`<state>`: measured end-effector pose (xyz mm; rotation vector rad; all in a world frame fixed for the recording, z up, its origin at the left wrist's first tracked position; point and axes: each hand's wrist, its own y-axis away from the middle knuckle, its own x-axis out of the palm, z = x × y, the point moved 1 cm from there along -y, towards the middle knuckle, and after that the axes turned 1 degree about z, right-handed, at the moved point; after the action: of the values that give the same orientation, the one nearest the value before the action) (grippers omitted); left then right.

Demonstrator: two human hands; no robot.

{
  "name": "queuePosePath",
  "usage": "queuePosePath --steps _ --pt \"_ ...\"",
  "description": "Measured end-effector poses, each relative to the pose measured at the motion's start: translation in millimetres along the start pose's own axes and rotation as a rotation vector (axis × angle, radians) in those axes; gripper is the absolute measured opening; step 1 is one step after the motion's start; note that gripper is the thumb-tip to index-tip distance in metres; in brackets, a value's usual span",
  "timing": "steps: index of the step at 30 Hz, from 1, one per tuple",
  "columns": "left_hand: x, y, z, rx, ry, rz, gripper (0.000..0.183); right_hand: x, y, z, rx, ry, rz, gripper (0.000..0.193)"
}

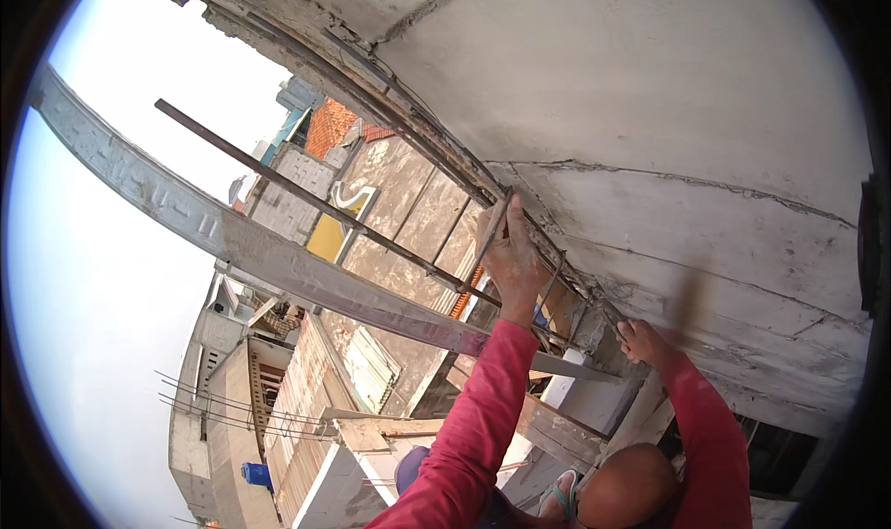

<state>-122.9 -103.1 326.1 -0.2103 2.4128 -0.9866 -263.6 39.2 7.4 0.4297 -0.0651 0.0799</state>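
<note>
While hands (642, 343) (two) reach, left (512, 258) grips one bar (496, 221).

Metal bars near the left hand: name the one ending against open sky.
The long straight bar; its upper-left tip shows against sky. The short bar in the left hand and those along the wall don't.

A brown shape (689, 302) beside the right hand (642, 341) is too blurred to name. Both red sleeves (473, 408) run off the lower edge; the right rim cuts off a dark object (869, 241).
</note>
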Motion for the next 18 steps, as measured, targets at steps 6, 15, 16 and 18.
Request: queuePosePath --steps 6,15,16,18 --pt "-3 1 -7 0.033 -0.018 -0.024 0.029 35 5 -11 0.088 -0.241 -0.069 0.036" --pt "-6 6 -4 0.115 -0.074 0.03 0.031 50 -6 -52 -0.434 0.756 -0.706 0.057" --pt "-7 5 -4 0.21 -0.148 0.035 0.031 47 -4 -52 -0.514 0.848 -0.823 0.062" --pt "-9 4 -2 0.222 -0.174 0.052 0.031 33 -1 -52 -0.305 0.858 -0.616 0.065"
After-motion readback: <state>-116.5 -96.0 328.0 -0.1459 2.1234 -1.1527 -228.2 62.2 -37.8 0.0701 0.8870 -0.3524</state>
